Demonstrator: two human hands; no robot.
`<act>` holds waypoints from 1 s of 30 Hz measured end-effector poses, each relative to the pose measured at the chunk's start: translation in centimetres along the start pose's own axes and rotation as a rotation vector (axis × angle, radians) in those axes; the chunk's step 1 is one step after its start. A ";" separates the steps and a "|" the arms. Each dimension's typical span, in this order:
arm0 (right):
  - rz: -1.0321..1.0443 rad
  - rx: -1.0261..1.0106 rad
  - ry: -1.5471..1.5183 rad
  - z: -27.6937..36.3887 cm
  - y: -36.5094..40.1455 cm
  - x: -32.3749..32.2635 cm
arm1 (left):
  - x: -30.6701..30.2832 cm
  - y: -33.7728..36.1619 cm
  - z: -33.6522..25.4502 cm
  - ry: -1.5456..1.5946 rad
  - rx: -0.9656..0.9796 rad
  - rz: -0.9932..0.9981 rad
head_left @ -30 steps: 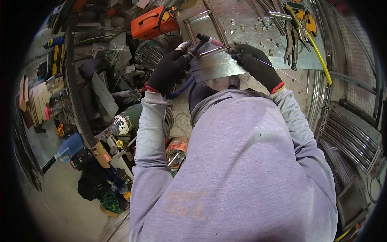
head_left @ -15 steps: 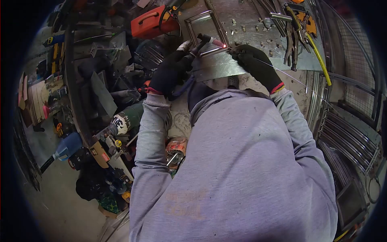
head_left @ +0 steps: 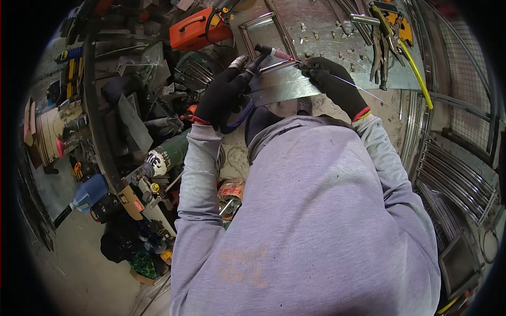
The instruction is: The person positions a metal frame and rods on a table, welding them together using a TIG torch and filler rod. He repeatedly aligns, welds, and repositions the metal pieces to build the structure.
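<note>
Black-gloved, my left fingers (head_left: 238, 84) grip the torch (head_left: 267, 51) and my right fingers (head_left: 317, 72) pinch the rod (head_left: 349, 84); just beyond and between them, the frame (head_left: 286, 38) lies on the surface (head_left: 284, 88).

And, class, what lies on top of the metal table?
A metal frame, small bits and dark tools lie there. The gloved right hand hides part of the tabletop, so whatever is beneath it cannot be seen.
</note>
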State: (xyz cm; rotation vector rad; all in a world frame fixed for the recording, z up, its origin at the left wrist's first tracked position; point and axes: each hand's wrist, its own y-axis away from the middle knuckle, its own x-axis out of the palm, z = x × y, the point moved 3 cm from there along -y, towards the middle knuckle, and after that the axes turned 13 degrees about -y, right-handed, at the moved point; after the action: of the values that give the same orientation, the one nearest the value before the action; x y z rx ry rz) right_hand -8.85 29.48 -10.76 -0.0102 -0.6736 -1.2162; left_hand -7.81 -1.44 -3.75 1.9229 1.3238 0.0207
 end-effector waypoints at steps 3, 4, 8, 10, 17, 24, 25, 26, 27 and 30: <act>0.019 -0.025 -0.011 -0.3 -0.1 -0.1 | 0.0 0.3 -0.4 0.011 -0.009 0.005; 0.022 -0.036 -0.016 -0.3 -0.1 -0.2 | 0.0 0.3 -0.5 0.002 0.001 -0.002; 0.016 -0.023 -0.002 0.0 0.1 -0.1 | -0.4 -0.7 0.8 -0.028 -0.025 0.023; 0.016 -0.009 -0.014 0.2 0.1 0.0 | -0.5 -1.3 1.6 0.005 0.034 0.038; -0.012 0.013 -0.041 0.2 -0.1 0.4 | -0.4 -0.8 0.6 0.012 0.096 0.017; 0.141 -0.186 0.547 0.0 -0.2 -0.6 | 0.2 -0.1 1.3 -0.087 0.041 -0.027; 0.186 -0.331 1.039 0.4 0.1 -0.1 | 0.2 -0.5 2.3 -0.189 0.077 -0.008; 0.187 -0.332 1.038 1.1 0.4 0.2 | 0.1 -1.1 4.0 -0.190 0.077 -0.008; 0.204 -0.488 1.044 2.1 0.8 1.0 | -0.2 -1.7 5.4 -0.515 0.305 -0.114; 0.199 -0.514 0.729 1.6 0.7 0.6 | -0.3 -0.8 3.8 -0.857 0.544 -0.202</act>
State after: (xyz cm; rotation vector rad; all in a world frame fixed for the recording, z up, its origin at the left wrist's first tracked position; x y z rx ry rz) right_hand -8.88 29.76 -8.98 -0.0575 0.2766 -1.0686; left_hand -6.99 -3.78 -6.72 1.8409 0.9483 -1.2297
